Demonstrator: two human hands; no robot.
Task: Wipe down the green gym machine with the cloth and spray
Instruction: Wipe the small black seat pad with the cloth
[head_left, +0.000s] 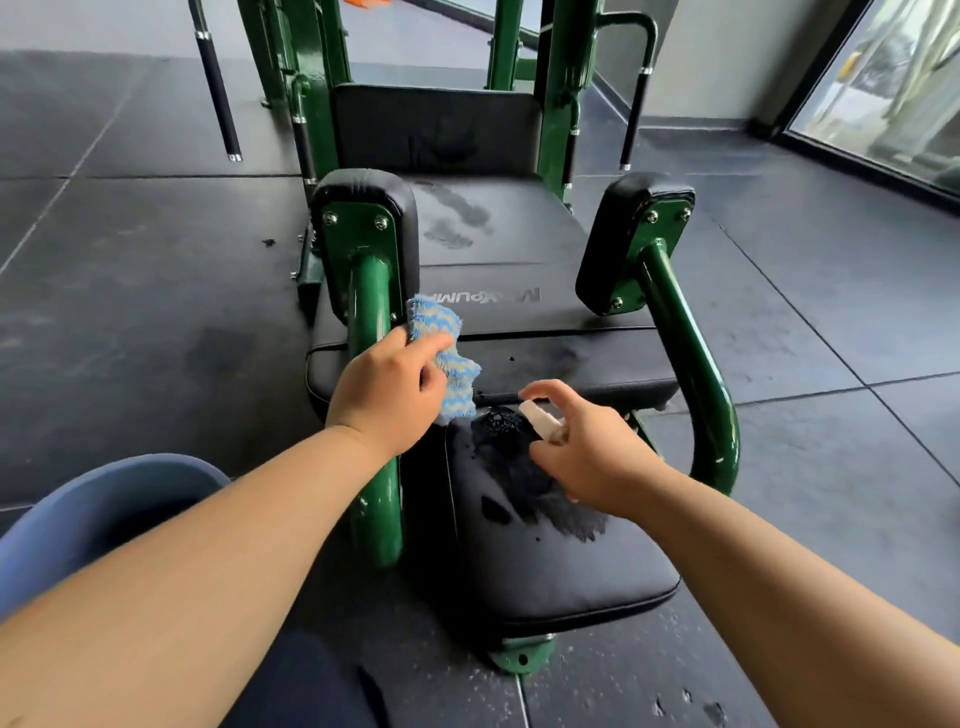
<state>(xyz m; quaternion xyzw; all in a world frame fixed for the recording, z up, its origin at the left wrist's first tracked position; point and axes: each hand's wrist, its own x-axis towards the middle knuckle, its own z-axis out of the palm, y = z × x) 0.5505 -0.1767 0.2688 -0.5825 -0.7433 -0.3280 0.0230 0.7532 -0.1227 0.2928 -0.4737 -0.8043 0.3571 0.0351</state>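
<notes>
Head view: left hand (387, 389) grips cloth (447, 358); right hand (587, 457) clasps spray (540, 418).

Our left hand (387, 387) grips the blue cloth (445, 358) beside the green machine (370, 312). Our right hand (587, 449) holds the spray bottle (540, 418) over the wet black pad (545, 545).

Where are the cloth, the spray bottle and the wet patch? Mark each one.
cloth (436, 325): head view, blue fabric above the left hand (389, 389).
spray bottle (537, 415): head view, white neck held by the right hand (587, 457).
wet patch (514, 467): head view, dark sheen on the nearest pad (571, 571).
</notes>
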